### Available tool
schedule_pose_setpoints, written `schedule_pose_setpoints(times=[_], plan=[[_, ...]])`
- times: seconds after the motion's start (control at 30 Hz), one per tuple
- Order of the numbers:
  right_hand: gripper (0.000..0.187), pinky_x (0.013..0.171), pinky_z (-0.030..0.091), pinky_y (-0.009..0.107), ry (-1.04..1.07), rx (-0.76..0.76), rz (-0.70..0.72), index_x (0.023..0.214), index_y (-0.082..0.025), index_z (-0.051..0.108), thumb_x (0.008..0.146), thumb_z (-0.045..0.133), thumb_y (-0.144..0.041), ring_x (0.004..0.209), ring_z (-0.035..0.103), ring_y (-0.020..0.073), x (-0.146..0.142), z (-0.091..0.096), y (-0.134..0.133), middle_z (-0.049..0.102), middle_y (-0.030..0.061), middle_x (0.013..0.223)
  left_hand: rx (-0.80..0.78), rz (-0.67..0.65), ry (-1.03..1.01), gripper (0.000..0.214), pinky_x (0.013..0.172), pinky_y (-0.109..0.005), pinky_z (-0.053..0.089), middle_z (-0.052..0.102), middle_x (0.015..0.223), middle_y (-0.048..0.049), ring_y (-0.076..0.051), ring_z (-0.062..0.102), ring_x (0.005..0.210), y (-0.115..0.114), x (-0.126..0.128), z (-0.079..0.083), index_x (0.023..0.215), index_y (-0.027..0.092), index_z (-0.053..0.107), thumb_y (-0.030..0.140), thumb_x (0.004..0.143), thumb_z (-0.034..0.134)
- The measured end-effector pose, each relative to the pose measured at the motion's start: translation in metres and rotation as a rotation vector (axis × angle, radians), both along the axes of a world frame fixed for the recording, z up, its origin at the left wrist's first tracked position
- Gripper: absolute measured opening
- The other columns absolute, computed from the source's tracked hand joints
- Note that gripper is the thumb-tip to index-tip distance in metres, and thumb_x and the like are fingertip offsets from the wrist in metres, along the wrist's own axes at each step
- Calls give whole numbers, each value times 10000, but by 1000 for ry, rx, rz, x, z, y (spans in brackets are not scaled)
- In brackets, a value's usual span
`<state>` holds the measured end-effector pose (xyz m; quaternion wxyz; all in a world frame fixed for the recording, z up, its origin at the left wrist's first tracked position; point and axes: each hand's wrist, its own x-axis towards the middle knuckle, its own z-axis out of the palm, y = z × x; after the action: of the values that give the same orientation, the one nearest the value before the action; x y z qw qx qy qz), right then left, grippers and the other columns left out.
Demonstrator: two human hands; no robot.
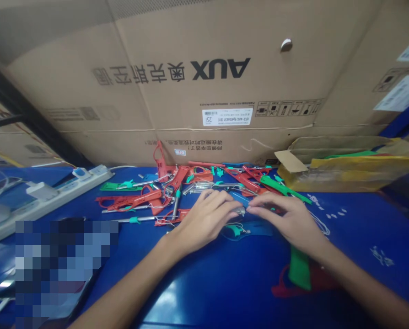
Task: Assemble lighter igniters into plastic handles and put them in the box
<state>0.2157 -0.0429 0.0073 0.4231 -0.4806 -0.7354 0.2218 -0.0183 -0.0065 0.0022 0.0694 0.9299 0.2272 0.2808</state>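
Note:
My left hand (206,218) and my right hand (287,217) rest on the blue table (225,278), fingertips meeting at a small metal piece (240,211). Both hands have their fingers curled and pinched on that piece. Just behind them lies a heap of red plastic parts (177,183), green parts (283,187) and thin metal rods (207,186). A blue plastic part with a teal clip (249,228) lies under my hands. A green strip (299,269) and a red piece (283,288) lie beneath my right forearm.
A big AUX cardboard carton (204,82) walls off the back. A white power strip (63,189) with plugs lies at the left. An open box with a yellow bag (355,169) stands at the right. White scraps (331,212) dot the table. A blurred-out area covers the lower left.

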Motion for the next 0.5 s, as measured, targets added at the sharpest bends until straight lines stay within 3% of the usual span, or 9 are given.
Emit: schedule_pose_setpoints(times=[0.1, 0.23, 0.37, 0.5], plan=[[96, 716, 565, 275, 85, -87, 21, 847, -250, 769, 867, 749, -341, 740, 698, 159, 1, 2, 2, 774, -16, 828, -38, -40, -61, 187, 949, -331, 385, 654, 1142, -40, -165, 573, 1053, 0, 1, -5, 1234, 185, 561, 222, 1074, 470], [137, 576, 528, 255, 202, -185, 41, 882, -233, 770, 880, 725, -362, 601, 608, 125, 1, 6, 1, 710, -16, 733, -275, -36, -209, 169, 939, -316, 414, 656, 1125, -21, -157, 585, 1031, -1, 2, -10, 1204, 219, 567, 270, 1080, 466], [115, 570, 523, 246, 349, -245, 161, 869, -225, 727, 895, 712, -336, 609, 580, 95, -5, 9, -4, 674, -8, 856, -536, -47, -322, 212, 921, -299, 436, 611, 1112, -25, -155, 585, 1038, -5, 4, -6, 1222, 237, 577, 319, 1090, 433], [110, 571, 514, 250, 459, -319, 296, 891, -217, 695, 929, 682, -319, 609, 585, 82, -11, 6, -11, 628, -4, 905, -619, -90, -342, 172, 891, -283, 431, 577, 1020, -11, -151, 572, 971, -8, 4, 1, 1111, 216, 626, 348, 1050, 535]])
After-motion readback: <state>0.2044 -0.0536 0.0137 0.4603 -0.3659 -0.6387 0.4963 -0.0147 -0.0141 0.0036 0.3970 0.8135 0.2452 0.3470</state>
